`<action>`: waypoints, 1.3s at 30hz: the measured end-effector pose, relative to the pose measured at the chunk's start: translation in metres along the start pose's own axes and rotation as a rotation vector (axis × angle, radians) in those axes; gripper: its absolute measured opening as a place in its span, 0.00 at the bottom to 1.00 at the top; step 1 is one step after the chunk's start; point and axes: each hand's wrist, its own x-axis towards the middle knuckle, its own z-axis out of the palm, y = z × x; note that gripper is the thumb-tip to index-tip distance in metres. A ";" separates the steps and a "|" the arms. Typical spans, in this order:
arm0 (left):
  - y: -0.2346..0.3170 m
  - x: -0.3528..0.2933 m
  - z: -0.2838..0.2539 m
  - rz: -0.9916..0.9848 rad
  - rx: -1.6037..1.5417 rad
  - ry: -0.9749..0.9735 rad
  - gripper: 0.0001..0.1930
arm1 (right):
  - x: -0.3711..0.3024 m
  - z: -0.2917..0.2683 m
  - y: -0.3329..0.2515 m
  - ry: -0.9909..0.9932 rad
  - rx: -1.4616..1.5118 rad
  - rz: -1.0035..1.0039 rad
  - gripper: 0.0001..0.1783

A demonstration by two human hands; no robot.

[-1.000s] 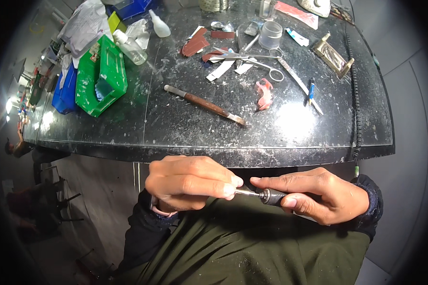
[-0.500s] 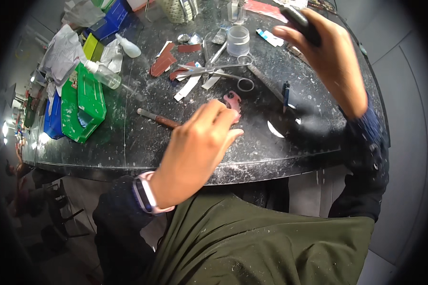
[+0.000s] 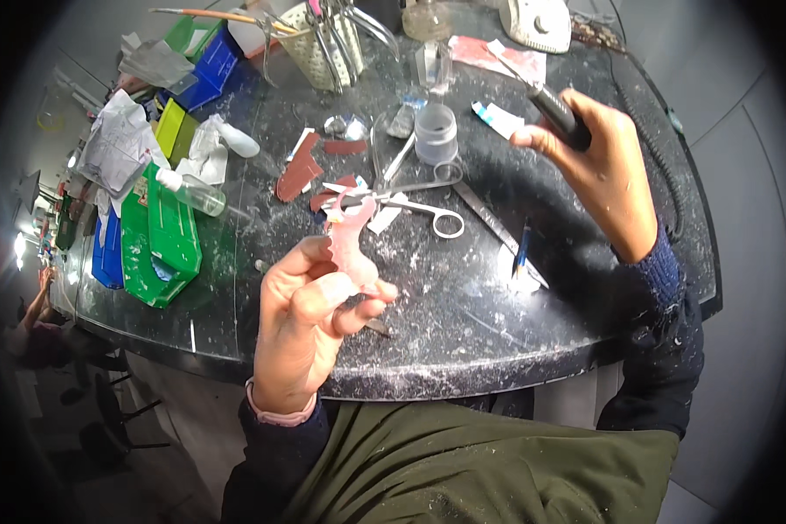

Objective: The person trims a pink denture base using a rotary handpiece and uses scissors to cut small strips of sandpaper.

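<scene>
In my left hand [image 3: 310, 301] a pink denture base [image 3: 352, 244] is pinched between thumb and fingers, held up above the bench. Its edge is scalloped. My right hand [image 3: 598, 170] is wrapped round a black rotary handpiece [image 3: 561, 118], whose thin tip points up and to the left, apart from the denture base. Behind the denture base lie silver scissors [image 3: 424, 207], strips of reddish-brown sandpaper [image 3: 301, 170] and a clear plastic cup [image 3: 436, 134]. A metal ruler-like strip [image 3: 489, 218] and a dark blue pen-like tool [image 3: 522, 251] are nearer my right hand.
Green [image 3: 162, 236] and blue bins [image 3: 210, 65] with crumpled paper [image 3: 116, 144] stand at the left, beside a clear bottle [image 3: 192, 194]. A basket of tools [image 3: 310, 52] stands at the back. A white control unit [image 3: 535, 24] and coiled cord [image 3: 646, 131] are at the back right. White dust covers the dark bench.
My left hand has picked the denture base up off the bench and turned it upward. My right hand has come down slightly with the handpiece. The whole view has shifted.
</scene>
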 end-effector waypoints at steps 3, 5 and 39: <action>0.003 -0.001 -0.004 0.017 0.013 0.127 0.14 | 0.007 -0.006 0.000 0.001 -0.062 0.133 0.20; 0.005 0.000 -0.003 0.035 0.012 0.135 0.14 | 0.022 -0.016 0.025 0.187 -0.092 -0.019 0.18; -0.002 -0.009 -0.015 0.131 -0.098 -0.100 0.26 | 0.130 0.003 0.100 0.183 -0.533 0.221 0.23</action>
